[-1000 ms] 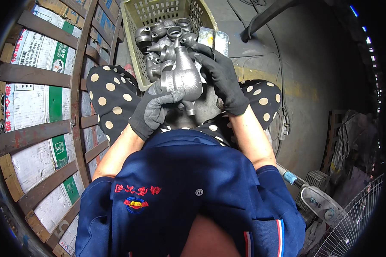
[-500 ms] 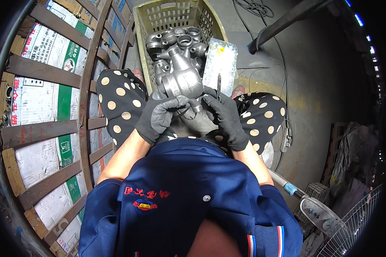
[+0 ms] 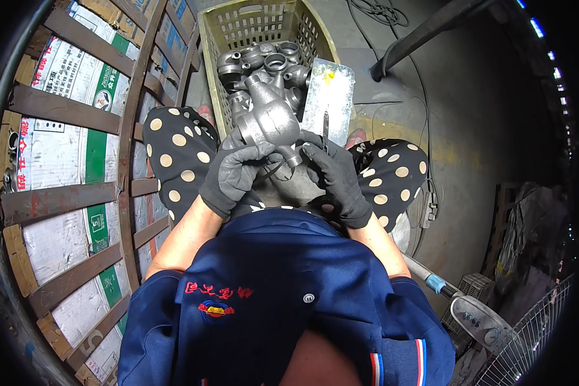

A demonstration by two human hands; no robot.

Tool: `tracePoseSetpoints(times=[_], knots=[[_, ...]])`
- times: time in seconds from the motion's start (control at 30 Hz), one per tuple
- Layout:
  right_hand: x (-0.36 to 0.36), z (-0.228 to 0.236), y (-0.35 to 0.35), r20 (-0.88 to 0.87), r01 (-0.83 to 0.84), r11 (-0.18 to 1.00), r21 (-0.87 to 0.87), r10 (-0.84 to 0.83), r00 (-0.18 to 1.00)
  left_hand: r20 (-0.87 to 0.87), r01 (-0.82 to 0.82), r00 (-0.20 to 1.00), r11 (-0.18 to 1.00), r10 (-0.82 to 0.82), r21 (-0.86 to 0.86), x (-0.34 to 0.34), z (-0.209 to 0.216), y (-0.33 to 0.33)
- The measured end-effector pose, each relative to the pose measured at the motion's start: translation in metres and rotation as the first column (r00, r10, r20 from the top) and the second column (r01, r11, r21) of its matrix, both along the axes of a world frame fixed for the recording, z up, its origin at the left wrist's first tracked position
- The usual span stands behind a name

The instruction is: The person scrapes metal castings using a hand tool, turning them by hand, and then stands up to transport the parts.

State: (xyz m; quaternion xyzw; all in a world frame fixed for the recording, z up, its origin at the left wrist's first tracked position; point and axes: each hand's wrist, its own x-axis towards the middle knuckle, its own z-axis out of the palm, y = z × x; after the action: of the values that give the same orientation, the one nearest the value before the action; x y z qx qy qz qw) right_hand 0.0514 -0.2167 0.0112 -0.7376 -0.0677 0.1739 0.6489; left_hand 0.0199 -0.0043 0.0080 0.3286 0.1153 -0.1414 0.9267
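In the lap area, my left hand point(image 3: 233, 174), in a dark grey glove, grips a grey cast-metal valve body point(image 3: 273, 124) by its threaded end. The casting is tilted, with one branch pointing up and a small outlet pointing down toward the right hand. My right hand point(image 3: 338, 183), gloved alike, is closed on a thin dark stick-like tool point(image 3: 326, 128) that points away from me; its exact kind cannot be made out. The right fingertips are close beside the casting's lower right side; whether they touch it is hidden.
A yellowish plastic crate point(image 3: 264, 29) ahead contains several similar castings point(image 3: 276, 62). A pale rectangular block point(image 3: 329, 90) with a yellow spot stands at its right edge. A metal-barred rack with cartons point(image 3: 64, 154) is on the left. Cables point(image 3: 415, 71) cross the floor; a fan point(image 3: 527, 341) stands lower right.
The casting has shifted slightly left and turned a little, its upper branch leaning more to the left. Both hands keep their grips, and the right has moved slightly left with the tool.
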Motion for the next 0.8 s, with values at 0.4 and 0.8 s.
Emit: tracePoseSetpoints(times=[0.4, 0.8], knots=[[-0.005, 0.013, -0.003, -0.242, 0.005, 0.991, 0.13, 0.027, 0.97, 0.029, 0.039, 0.999, 0.948, -0.031, -0.316, 0.003, -0.026, 0.013], [0.003, 0.015, -0.006, -0.325, 0.026, 0.991, 0.132, 0.019, 0.946, -0.113, -0.038, 0.994, 0.907, -0.01, -0.419, 0.007, -0.025, 0.002]])
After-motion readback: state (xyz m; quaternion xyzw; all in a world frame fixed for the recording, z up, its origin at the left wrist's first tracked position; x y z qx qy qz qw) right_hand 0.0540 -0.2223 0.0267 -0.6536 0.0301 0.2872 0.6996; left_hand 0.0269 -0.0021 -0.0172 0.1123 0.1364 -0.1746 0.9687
